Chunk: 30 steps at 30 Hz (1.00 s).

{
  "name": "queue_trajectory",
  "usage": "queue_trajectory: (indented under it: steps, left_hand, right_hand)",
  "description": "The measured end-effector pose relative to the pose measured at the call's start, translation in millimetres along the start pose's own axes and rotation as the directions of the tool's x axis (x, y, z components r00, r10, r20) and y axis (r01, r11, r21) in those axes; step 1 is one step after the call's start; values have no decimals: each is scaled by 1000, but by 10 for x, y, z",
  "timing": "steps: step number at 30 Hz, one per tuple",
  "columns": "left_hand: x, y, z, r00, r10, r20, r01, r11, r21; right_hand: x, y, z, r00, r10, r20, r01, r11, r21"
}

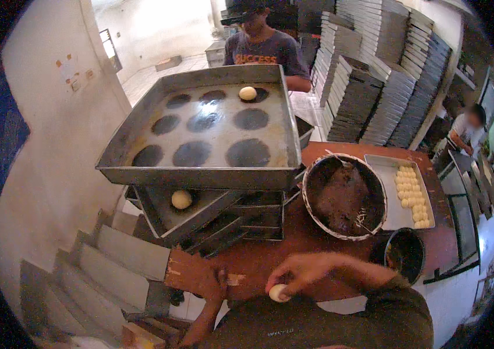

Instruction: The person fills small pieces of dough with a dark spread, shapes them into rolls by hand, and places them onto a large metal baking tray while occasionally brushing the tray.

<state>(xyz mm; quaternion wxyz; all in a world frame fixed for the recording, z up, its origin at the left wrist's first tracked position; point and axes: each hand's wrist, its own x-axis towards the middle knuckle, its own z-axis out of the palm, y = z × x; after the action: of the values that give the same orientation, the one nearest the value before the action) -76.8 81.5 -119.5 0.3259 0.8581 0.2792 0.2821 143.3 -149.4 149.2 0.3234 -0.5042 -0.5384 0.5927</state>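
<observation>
My right hand (pixel 302 273), below the pans, holds a pale round dough ball (pixel 277 294) in its fingers over my shirt. My left hand (pixel 215 282) is low at the table's left end; its fingers are hard to make out against the brown wood. The upper metal pan (pixel 197 171) has several dark round marks and one dough ball (pixel 247 93) at its back right. Another ball (pixel 181 199) sits in a pan (pixel 159 215) stacked beneath. A bowl of brown filling (pixel 337 192) stands right of the stack, beside a tray (pixel 382 174) with rows of dough balls (pixel 410 192).
A dark bucket (pixel 404 256) is on the wooden table (pixel 270 259) at right. A person in a dark T-shirt (pixel 258 46) stands behind the pans; another (pixel 465 131) works at far right. Tall stacks of metal trays (pixel 351 99) stand behind, stairs (pixel 113 262) at left.
</observation>
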Motion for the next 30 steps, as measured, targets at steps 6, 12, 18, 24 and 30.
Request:
queue_trajectory:
  steps: [6, 12, 18, 24, 30]
  left_hand:
    - [-151, -260, 43, 999, -43, 1, 41, 977, 210]
    - [-202, -339, 82, 976, -184, 120, 194, 978, -77]
    - [-287, -448, 59, 984, -179, 26, 179, 942, -284]
    - [207, 1037, 224, 514, -270, 814, 592, 798, -108]
    - [93, 1037, 1134, 405, -125, 906, 800, 528, -285]
  right_hand:
    - [57, -2331, -1314, 658, -673, -338, 33, 474, -880]
    - [321, -1171, -1692, 745, -508, -432, -402, 175, -899]
    - [-701, 513, 139, 323, -331, -887, -309, 849, -429]
    - [-498, 2237, 1062, 130, 109, -986, -543, 840, 21]
    - [5, 1697, 923, 465, -197, -863, -148, 944, -295]
